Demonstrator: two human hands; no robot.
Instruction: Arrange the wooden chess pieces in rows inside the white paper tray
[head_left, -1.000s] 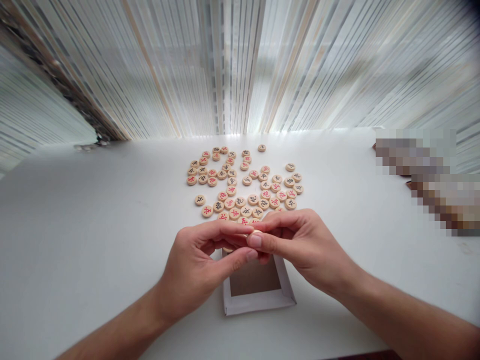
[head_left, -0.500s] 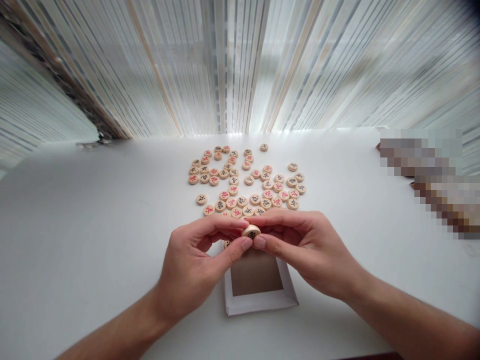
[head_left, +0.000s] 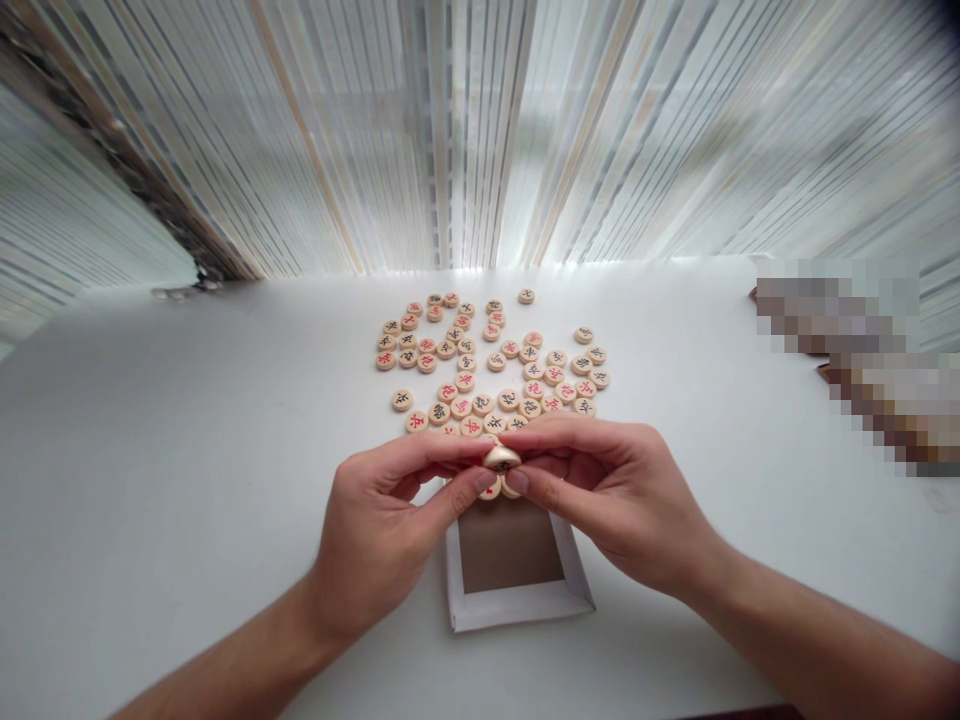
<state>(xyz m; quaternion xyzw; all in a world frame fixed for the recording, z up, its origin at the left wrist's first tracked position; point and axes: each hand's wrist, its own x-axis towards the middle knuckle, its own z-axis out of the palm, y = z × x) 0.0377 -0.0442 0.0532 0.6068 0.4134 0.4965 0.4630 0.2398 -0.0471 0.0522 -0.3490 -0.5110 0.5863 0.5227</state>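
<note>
Left hand [head_left: 373, 525] and right hand [head_left: 600, 490] closed in a fingertip pinch on one wooden xiangqi piece [head_left: 502, 459], held tilted on edge above the far end of a card tray [head_left: 517, 615], clear of the loose pieces [head_left: 487, 375] on the worktop [head_left: 187, 470]. Tray floor mostly bare; two further pieces [head_left: 489, 488] lie at its far edge, inside or not undetermined.
</note>
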